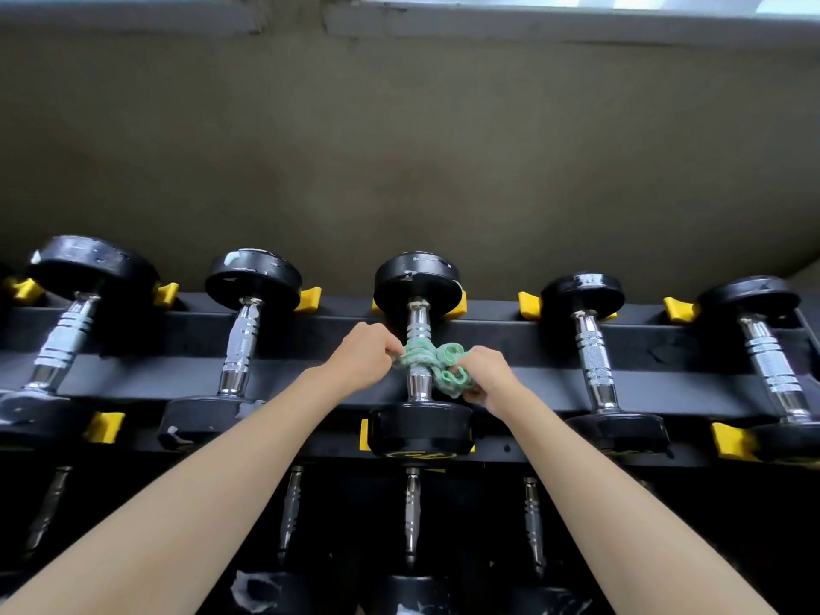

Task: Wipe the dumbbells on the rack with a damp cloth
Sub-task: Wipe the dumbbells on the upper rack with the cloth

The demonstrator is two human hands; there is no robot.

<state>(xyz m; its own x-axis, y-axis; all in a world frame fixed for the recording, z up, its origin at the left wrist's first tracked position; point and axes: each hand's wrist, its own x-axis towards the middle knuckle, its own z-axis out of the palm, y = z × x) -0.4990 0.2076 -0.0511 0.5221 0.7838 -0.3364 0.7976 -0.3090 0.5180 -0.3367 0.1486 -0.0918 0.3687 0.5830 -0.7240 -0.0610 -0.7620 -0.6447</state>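
Observation:
A green cloth [432,361] is wrapped around the chrome handle of the middle dumbbell [419,426] on the top row of the black rack [177,335]. My left hand [364,359] pinches the cloth's left end beside the handle. My right hand [486,377] grips the bunched right end, slightly lower. The cloth hides the middle of the handle. Two more black dumbbells lie to the left [246,304] and two to the right [592,348] on the same row.
Yellow cradles [530,304] hold the dumbbell heads along the rack's rails. A lower row of dumbbells [411,517] lies in shadow beneath my forearms. A grey-brown wall [399,148] rises right behind the rack.

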